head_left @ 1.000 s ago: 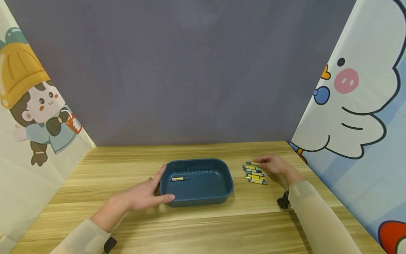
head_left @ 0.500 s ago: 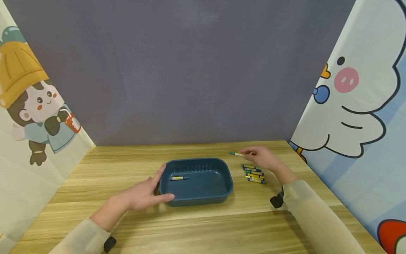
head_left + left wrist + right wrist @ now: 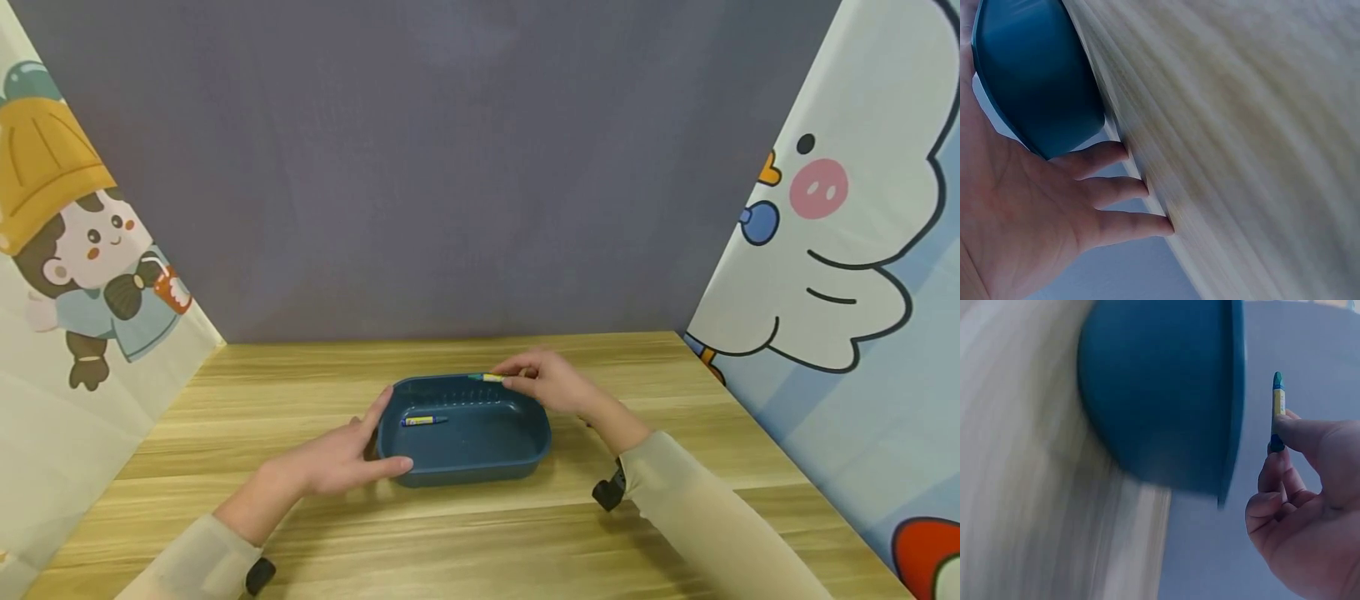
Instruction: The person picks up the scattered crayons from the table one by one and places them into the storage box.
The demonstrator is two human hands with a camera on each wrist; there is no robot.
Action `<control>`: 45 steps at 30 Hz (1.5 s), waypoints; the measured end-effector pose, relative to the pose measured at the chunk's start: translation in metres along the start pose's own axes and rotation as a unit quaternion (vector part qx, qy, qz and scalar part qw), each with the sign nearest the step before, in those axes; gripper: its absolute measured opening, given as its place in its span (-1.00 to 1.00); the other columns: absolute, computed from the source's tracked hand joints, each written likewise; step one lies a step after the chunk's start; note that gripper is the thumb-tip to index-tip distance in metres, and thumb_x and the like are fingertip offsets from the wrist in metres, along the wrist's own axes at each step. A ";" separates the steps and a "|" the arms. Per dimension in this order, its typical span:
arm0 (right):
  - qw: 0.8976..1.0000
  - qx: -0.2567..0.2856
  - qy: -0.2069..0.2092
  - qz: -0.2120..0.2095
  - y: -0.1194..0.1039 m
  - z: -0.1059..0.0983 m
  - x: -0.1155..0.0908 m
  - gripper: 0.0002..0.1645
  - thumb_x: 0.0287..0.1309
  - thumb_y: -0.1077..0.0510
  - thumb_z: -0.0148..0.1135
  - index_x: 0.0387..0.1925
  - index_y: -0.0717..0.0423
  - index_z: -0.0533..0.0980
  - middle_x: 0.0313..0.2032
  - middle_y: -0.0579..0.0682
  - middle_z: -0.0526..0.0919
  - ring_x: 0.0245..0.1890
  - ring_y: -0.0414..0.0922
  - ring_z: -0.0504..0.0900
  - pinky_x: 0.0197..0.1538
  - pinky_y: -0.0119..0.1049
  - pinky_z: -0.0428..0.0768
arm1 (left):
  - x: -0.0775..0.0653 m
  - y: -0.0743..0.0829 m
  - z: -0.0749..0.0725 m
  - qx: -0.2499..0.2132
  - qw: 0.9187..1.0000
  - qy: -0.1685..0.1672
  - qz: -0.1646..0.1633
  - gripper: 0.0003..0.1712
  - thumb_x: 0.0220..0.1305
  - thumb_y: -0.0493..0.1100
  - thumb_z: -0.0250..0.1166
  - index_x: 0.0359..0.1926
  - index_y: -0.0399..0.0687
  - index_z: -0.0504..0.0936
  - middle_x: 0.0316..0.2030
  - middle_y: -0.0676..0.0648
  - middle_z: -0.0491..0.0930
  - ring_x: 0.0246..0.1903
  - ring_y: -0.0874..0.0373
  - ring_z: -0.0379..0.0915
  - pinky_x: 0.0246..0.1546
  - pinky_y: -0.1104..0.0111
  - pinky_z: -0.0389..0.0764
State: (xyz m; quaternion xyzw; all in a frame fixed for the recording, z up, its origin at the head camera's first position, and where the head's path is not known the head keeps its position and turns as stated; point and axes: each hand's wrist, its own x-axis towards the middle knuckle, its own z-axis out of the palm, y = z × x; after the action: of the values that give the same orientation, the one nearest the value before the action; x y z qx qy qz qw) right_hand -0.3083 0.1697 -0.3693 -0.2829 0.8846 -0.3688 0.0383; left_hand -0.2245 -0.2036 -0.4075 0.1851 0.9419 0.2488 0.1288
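- A plain grey backdrop (image 3: pixel 450 183) rises behind the far edge of the bench.
- The wood-grained bench (image 3: pixel 450 542) spans the scene from left to right.
- A printed right panel (image 3: pixel 832 283) shows a white cartoon creature; a printed left panel (image 3: pixel 97 242) shows a figure in a yellow hat.
- Two pale sleeves (image 3: pixel 720 517) reach in from the near left and near right.
- A dark blue tray (image 3: pixel 472 443) with rounded corners sits upright mid-bench.
- The left hand (image 3: pixel 337 460) is spread wide at the tray's left end, its forefinger along the far-left rim and its thumb over the near rim.
- The right hand (image 3: pixel 551 383) is narrow, pinching a crayon between thumb and fingers near the tray's far right.
- A small black device (image 3: pixel 260 575) is worn at each wrist.
- The green-tipped crayon (image 3: pixel 489 377) in the right hand points left, raised by the far rim, clear of the tray floor.
- A yellow-and-blue crayon (image 3: pixel 422 421) lies inside the tray, left of centre.
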 end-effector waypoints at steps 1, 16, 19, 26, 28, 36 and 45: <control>1.000 0.002 -0.005 -0.003 -0.004 0.005 0.002 -0.67 0.56 0.17 0.32 0.24 -0.01 0.76 0.00 0.08 0.73 -0.44 -0.18 0.46 -0.36 -0.33 0.45 | 0.000 0.000 0.000 0.000 1.000 0.001 0.000 0.40 0.42 0.55 0.28 0.82 0.08 -0.38 0.50 -0.66 0.33 0.53 -0.57 0.29 0.46 -0.33 0.44; 0.996 -0.044 -0.065 -0.041 -0.035 0.070 0.026 -0.70 0.60 0.12 0.29 0.21 -0.15 0.77 0.06 -0.08 0.73 -0.19 -0.19 0.55 -0.15 -0.27 0.57 | 0.000 0.000 -0.001 -0.012 1.000 -0.016 -0.007 0.39 0.43 0.57 0.24 0.81 0.13 -0.43 0.53 -0.57 0.35 0.58 -0.66 0.11 0.49 -0.40 0.36; 0.994 -0.066 -0.073 -0.043 -0.036 0.081 0.033 -0.70 0.61 0.11 0.29 0.21 -0.16 0.78 0.07 -0.14 0.77 -0.13 -0.22 0.56 -0.07 -0.26 0.59 | 0.000 0.000 -0.002 -0.012 1.000 -0.019 -0.009 0.39 0.43 0.57 0.24 0.81 0.15 -0.44 0.54 -0.56 0.34 0.58 -0.65 0.11 0.47 -0.40 0.38; 0.993 -0.085 -0.081 -0.023 -0.034 0.099 0.045 -0.72 0.59 0.10 0.31 0.16 -0.21 0.80 0.05 -0.18 0.77 -0.09 -0.25 0.55 0.00 -0.26 0.59 | 0.000 0.000 -0.002 -0.016 1.000 -0.020 -0.005 0.36 0.46 0.55 0.22 0.81 0.15 -0.44 0.60 -0.50 0.28 0.59 -0.63 0.10 0.46 -0.40 0.38; 0.993 -0.083 -0.077 -0.018 -0.033 0.102 0.046 -0.72 0.58 0.10 0.32 0.15 -0.21 0.80 0.04 -0.18 0.77 -0.09 -0.25 0.55 0.01 -0.26 0.59 | -0.001 0.001 -0.002 -0.016 1.000 -0.019 -0.003 0.36 0.46 0.55 0.23 0.81 0.15 -0.44 0.60 -0.50 0.28 0.59 -0.63 0.10 0.46 -0.40 0.37; 0.992 -0.096 -0.084 -0.017 -0.032 0.108 0.049 -0.74 0.56 0.12 0.35 0.12 -0.19 0.82 0.03 -0.15 0.74 -0.04 -0.24 0.57 0.09 -0.27 0.59 | -0.002 0.000 -0.004 -0.017 1.000 -0.024 -0.006 0.35 0.49 0.53 0.22 0.81 0.16 -0.47 0.59 -0.54 0.26 0.60 -0.64 0.06 0.47 -0.43 0.33; 0.991 -0.102 -0.081 -0.013 -0.032 0.108 0.048 -0.74 0.50 0.17 0.40 0.08 -0.17 0.84 0.01 -0.11 0.75 -0.02 -0.17 0.62 0.13 -0.21 0.62 | -0.002 0.000 -0.004 -0.023 0.999 -0.032 -0.004 0.35 0.50 0.52 0.22 0.80 0.15 -0.48 0.62 -0.50 0.23 0.62 -0.64 0.02 0.47 -0.44 0.33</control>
State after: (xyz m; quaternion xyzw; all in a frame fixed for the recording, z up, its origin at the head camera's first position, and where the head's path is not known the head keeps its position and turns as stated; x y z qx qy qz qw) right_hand -0.3034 0.0575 -0.4193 -0.3257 0.9079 -0.2525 0.0763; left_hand -0.2243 -0.2059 -0.4036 0.1862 0.9320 0.2640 0.1644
